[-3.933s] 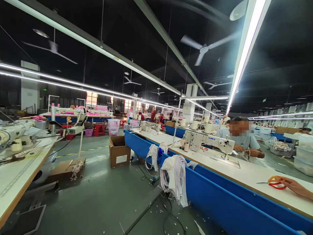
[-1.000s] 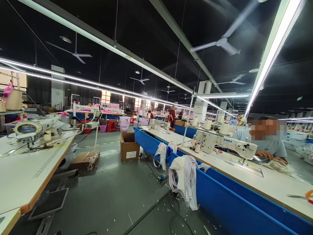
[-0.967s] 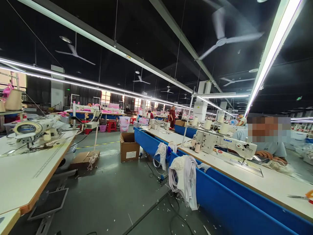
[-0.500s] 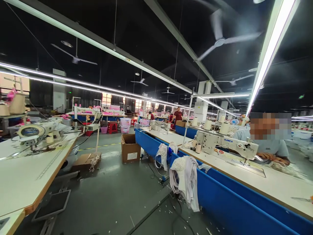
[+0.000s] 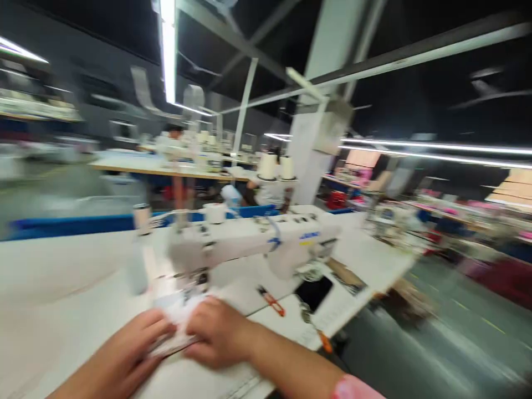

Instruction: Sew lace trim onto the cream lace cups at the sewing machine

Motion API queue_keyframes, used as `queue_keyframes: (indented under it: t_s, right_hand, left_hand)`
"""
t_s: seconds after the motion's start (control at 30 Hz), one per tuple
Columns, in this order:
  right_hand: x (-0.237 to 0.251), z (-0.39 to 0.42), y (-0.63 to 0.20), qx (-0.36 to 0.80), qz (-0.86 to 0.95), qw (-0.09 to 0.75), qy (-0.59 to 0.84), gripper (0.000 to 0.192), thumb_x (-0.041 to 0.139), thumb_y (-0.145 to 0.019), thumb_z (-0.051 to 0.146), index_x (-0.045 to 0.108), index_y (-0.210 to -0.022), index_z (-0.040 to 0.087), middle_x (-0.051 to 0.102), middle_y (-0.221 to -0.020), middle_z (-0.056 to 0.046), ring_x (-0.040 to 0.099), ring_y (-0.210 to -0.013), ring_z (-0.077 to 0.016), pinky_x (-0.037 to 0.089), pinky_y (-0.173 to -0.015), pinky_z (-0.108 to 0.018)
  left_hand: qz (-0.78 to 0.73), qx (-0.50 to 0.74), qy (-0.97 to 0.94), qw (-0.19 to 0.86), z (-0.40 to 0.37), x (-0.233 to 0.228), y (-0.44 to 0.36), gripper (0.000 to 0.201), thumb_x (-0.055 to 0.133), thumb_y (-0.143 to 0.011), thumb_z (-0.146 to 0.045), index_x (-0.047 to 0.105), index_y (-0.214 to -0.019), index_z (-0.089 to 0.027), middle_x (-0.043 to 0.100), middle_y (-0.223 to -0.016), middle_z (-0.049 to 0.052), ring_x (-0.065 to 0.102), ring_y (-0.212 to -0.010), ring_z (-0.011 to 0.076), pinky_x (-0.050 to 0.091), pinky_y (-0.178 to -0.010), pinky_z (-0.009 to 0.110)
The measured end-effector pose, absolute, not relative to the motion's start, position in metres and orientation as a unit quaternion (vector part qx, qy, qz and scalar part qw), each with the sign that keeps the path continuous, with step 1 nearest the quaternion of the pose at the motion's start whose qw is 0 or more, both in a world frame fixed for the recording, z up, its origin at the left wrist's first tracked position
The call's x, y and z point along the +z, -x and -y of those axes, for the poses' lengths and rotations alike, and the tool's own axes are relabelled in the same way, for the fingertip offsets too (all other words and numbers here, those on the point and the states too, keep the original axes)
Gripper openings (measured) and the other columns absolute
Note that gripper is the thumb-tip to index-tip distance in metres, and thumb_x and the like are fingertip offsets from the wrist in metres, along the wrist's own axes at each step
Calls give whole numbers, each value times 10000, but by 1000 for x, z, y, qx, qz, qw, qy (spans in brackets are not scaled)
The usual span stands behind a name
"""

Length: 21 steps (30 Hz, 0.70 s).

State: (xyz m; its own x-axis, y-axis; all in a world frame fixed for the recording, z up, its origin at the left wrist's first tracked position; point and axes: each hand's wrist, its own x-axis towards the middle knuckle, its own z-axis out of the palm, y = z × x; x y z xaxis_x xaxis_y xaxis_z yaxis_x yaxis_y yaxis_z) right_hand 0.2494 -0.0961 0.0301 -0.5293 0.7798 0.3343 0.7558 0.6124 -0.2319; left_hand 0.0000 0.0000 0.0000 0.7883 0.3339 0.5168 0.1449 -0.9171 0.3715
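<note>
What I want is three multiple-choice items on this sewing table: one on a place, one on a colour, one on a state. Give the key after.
1. Where do the orange-handled snips lie?
A. On the table, right of the right hand
B. In the left hand
C. On the floor

2. What colour is the sewing machine?
A. Green
B. White
C. Red

3. How are the two hands placed?
A. Raised in the air
B. One on the machine's top
C. Both down on the pale fabric in front of the machine

Key:
1 A: the snips lie on the tabletop beside the right hand, with neither hand on them.
2 B: the machine's body is white, though blurred.
3 C: the fingers of both hands meet on the fabric.
</note>
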Motion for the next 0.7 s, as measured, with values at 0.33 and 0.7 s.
queue_keyframes:
  t_s: [0.33,0.7]
  right_hand:
    - [1,64,-242,77,908,281,302,192,542,-1001,113,490,-877,251,616,-920,-25,524,-853,-223,441,-739,-339]
    - [-5,61,-238,95,829,413,366,170,496,-1104,197,647,-1099,276,759,-999,-35,667,-891,-242,534,-796,-374]
  left_hand:
    - [-279,235,-915,172,29,1,15,312,545,-770,8,598,-984,-212,643,-1084,55,589,-999,247,469,-879,352]
    - [-333,221,-883,248,11,6,-13,154,436,-1011,-219,523,-885,-224,643,-955,57,568,-871,238,460,-796,356]
